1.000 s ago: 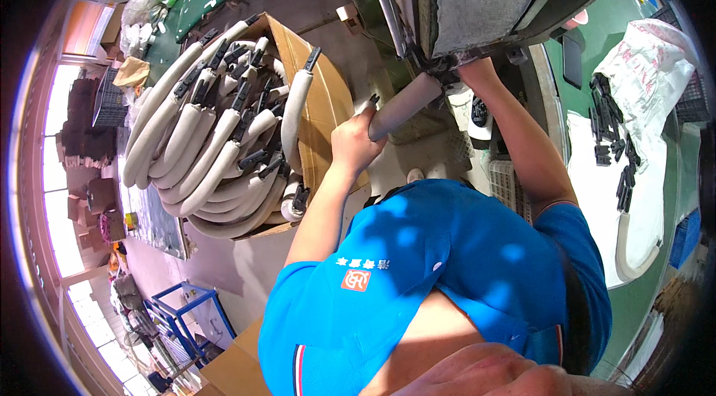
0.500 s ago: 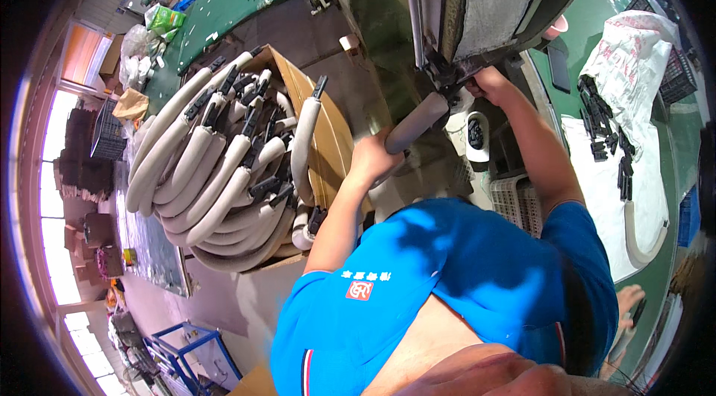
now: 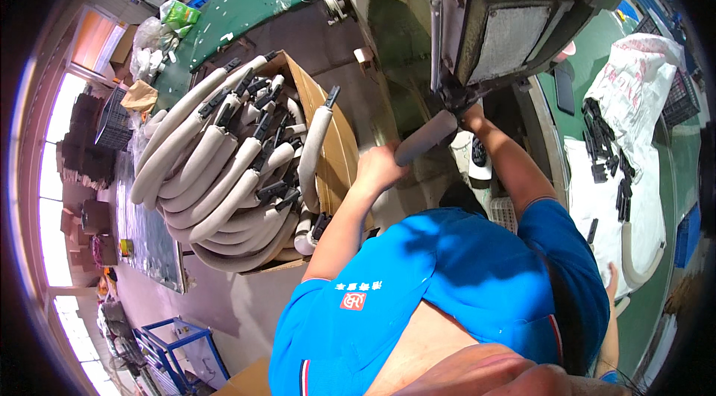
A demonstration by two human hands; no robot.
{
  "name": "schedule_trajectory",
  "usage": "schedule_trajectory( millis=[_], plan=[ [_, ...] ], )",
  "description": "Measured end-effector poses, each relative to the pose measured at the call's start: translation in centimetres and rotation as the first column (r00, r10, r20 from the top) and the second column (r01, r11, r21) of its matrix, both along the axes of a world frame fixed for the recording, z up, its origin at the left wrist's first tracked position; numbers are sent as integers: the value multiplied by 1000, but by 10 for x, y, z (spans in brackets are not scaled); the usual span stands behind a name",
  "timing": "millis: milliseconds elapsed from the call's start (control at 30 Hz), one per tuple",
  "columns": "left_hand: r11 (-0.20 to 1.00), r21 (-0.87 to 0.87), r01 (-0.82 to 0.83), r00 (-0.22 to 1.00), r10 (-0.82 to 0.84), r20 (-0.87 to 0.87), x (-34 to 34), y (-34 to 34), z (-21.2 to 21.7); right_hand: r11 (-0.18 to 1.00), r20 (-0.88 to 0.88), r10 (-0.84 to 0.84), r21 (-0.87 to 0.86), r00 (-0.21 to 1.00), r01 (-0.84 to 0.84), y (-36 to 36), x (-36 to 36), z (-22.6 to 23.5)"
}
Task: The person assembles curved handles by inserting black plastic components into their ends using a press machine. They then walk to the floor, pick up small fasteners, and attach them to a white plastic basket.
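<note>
My left hand (image 3: 379,168) is wrapped around a grey foam-covered tube (image 3: 426,138), which slants up and away to the right. The tube's far end sits just below the dark working head (image 3: 456,92) of a machine. Close beside that end is my right hand (image 3: 472,118), its fingers mostly hidden by the tube end and the machine's shadow. I cannot make out what they hold. To the left, a cardboard box (image 3: 328,124) is piled with curved grey foam tubes (image 3: 201,172), several with black plastic end pieces (image 3: 261,126).
A green table (image 3: 664,165) on the right bears black plastic parts (image 3: 597,131), a white sack (image 3: 630,71), a phone (image 3: 564,90) and one curved tube (image 3: 634,265). Another person's arm (image 3: 610,329) reaches in there. A blue metal frame (image 3: 183,351) stands at lower left.
My right hand has moved left and nearer, in beside the tube's end. The left hand keeps its grip. The view has shifted slightly, and the other person's hand has moved along the right table.
</note>
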State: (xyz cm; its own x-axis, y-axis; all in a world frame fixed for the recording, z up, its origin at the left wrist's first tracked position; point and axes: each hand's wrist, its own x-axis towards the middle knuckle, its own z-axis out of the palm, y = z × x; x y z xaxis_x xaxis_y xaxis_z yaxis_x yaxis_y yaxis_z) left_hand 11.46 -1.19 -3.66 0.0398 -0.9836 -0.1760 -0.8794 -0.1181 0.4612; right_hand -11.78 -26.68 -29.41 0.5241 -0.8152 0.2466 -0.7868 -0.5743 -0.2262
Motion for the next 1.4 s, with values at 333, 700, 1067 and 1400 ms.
schedule_trajectory(
  millis=[333,700,1067,1400],
  plan=[
    [997,61,-51,998,53,-26,0,9,5,963,634,49,176,772,-206,33,8,87],
    [989,-110,-93,860,24,-509,38,98,65,592,720,-467,686,513,-423,134,-7,271],
    [341,-696,-632,709,-108,-697,111,250,192,580,702,-422,695,573,-424,122,18,228],
    [390,-900,194,448,781,435,170,147,280,635,709,-640,706,297,-315,163,-80,214]
  ],
)
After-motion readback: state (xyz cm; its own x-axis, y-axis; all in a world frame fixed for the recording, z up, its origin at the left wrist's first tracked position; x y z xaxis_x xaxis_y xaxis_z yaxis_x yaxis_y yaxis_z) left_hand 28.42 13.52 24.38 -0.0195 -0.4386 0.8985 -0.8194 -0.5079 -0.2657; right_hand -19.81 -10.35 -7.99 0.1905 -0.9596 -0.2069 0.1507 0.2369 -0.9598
